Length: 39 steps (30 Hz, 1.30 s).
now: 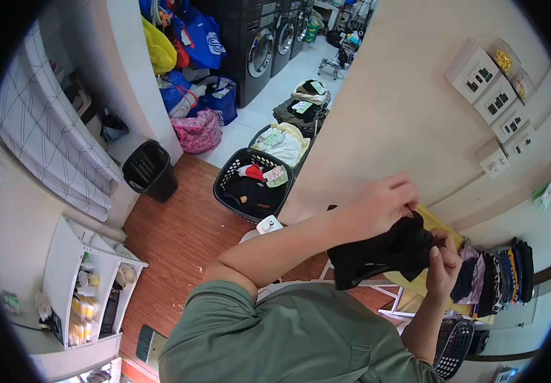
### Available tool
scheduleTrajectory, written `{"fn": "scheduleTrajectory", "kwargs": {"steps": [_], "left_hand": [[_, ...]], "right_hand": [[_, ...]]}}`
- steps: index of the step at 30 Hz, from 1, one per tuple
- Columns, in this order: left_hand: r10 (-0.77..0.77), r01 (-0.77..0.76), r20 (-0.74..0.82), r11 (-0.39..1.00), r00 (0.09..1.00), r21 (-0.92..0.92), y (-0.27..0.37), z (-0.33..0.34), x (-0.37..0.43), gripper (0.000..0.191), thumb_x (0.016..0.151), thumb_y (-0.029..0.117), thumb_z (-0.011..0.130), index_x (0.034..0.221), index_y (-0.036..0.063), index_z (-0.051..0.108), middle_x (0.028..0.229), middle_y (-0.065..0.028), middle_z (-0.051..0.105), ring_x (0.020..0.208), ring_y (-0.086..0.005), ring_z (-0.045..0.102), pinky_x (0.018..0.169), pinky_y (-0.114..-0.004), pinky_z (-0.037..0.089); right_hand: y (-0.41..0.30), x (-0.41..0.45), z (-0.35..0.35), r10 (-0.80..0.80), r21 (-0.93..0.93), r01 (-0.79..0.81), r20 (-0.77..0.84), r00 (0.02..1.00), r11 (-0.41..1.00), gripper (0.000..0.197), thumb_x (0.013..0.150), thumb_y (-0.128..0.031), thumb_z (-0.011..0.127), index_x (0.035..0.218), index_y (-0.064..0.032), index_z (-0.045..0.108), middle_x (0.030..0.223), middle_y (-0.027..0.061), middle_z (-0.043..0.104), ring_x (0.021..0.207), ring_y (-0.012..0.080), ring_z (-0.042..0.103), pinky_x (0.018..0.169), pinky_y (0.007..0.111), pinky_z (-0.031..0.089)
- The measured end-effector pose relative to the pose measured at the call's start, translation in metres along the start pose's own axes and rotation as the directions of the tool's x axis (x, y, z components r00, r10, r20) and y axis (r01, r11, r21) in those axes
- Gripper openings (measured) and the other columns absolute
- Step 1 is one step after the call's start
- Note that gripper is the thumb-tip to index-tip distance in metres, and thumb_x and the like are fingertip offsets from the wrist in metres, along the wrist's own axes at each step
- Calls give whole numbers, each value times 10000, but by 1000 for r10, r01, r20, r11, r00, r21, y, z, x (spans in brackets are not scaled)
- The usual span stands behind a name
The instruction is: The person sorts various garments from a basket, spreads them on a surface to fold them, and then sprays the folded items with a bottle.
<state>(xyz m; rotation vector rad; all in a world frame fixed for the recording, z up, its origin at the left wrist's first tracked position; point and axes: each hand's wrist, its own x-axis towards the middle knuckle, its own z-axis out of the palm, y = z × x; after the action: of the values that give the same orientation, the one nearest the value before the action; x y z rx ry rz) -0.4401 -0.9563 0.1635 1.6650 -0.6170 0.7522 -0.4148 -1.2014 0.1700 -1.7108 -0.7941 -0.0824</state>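
Note:
A black garment (380, 256) hangs between my two hands, in front of my chest. My left hand (397, 198) pinches its upper edge, with the arm stretched across to the right. Lower and farther right, my right hand (443, 263) grips the garment's right edge between thumb and fingers. The cloth droops in folds to the left of my right hand; its exact kind cannot be told. Behind the hands stands a yellow table (419, 282) with white legs, and on its far right lies a row of folded clothes (493, 275).
A black laundry basket (218, 186) holding dark clothes stands on the floor, near more piled laundry (280, 146). An empty-looking black bin (148, 170) is at the left, above a white shelf unit (62, 277). Another black basket (455, 347) is low right. Washing machines (261, 52) line the far room.

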Motion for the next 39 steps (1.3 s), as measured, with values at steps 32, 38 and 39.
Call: {"fn": "scheduleTrajectory", "kwargs": {"steps": [32, 38, 39], "left_hand": [[-409, -482, 670, 476, 619, 736, 27, 45, 180, 168, 767, 192, 744, 786, 57, 645, 751, -87, 634, 816, -276, 558, 811, -359, 416], [62, -447, 595, 723, 801, 527, -1, 56, 196, 173, 775, 89, 730, 835, -37, 628, 1118, -145, 544, 1000, -264, 551, 893, -346, 436], [66, -448, 595, 726, 801, 522, -10, 56, 199, 173, 775, 89, 730, 835, -37, 628, 1118, -145, 544, 1000, -264, 551, 893, -346, 436]], "right_hand": [[20, 52, -261, 331, -868, 250, 408, 851, 429, 428, 614, -323, 843, 824, 31, 723, 1064, 160, 640, 1088, 342, 530, 947, 400, 438], [24, 81, -309, 414, -837, -112, 145, 899, 536, 369, 675, -222, 833, 793, 72, 643, 964, 156, 632, 912, 306, 617, 785, 356, 488], [23, 79, -314, 417, -839, -115, 140, 898, 531, 369, 675, -222, 833, 793, 72, 643, 964, 156, 632, 912, 306, 617, 785, 356, 488]]}}
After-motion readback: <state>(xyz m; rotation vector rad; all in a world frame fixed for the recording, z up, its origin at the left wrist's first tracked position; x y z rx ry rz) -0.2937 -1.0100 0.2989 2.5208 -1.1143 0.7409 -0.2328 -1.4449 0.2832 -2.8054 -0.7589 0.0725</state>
